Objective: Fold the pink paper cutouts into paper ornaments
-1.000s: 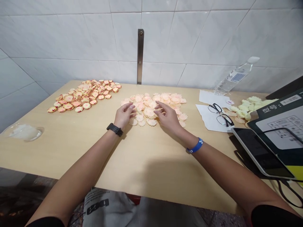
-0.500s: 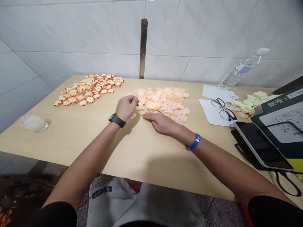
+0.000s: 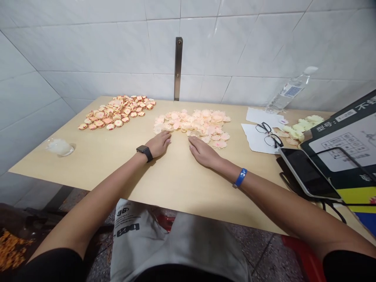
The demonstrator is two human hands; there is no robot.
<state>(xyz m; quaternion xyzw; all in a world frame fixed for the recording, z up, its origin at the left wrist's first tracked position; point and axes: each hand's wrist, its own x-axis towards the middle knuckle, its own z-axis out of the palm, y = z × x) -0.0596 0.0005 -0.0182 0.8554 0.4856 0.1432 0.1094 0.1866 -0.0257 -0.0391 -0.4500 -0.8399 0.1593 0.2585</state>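
A loose pile of thin, pale pink flower-shaped pieces with jagged edges point(image 3: 188, 121) lies on the wooden table point(image 3: 173, 180). At the pile's front left edge, my left hand point(image 3: 160, 144), with a black watch above it, rests low with its fingers stretched forward. My right hand point(image 3: 204, 152), a blue wristband on that arm, lies on the table by the pile's front edge, fingers extended. I see nothing held in either hand. To the left sits a heap of cupped, red-edged flower pieces point(image 3: 117, 111).
A glass jar with white paste point(image 3: 60, 147) stands at the left. On the right are eyeglasses point(image 3: 273, 140) on white paper point(image 3: 252, 141), a tilted plastic bottle point(image 3: 289, 92), pale green flower pieces point(image 3: 302, 124), a phone point(image 3: 308, 170) and a dark printed box point(image 3: 343, 145).
My left hand has come down from a pinched pose to lie by the pile's edge. My right hand has shifted slightly right, so the hands are farther apart. The camera view has moved too.
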